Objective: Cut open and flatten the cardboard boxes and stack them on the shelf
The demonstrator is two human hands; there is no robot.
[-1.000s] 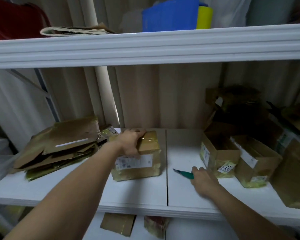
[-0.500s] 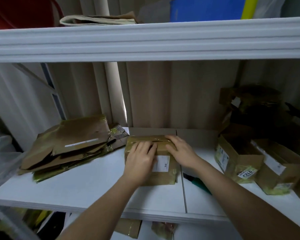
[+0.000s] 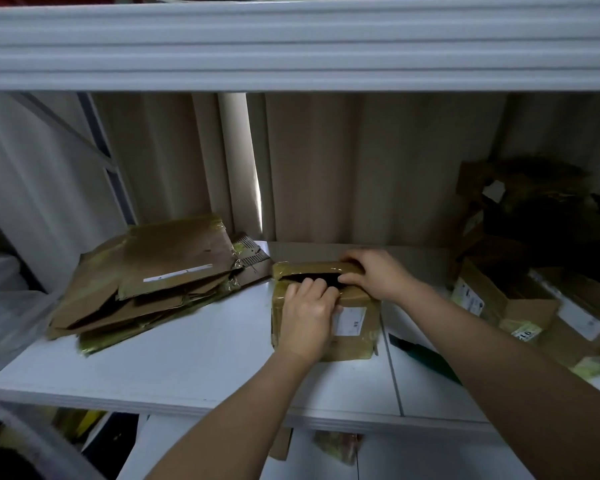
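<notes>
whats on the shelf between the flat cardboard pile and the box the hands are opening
In the head view, only bare white shelf lies between the flattened pile and the box toward the front. At the back, the pile's rearmost piece reaches almost to the box.

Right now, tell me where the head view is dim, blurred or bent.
Head view: dim overall, darkest over the box pile at back right; the upper shelf edge bows from the wide-angle lens; the flattened cardboard stack smears at its lower left edge; both hands on the taped box stay fairly sharp.

dim, shadowed right corner, wide-angle bowing
</notes>
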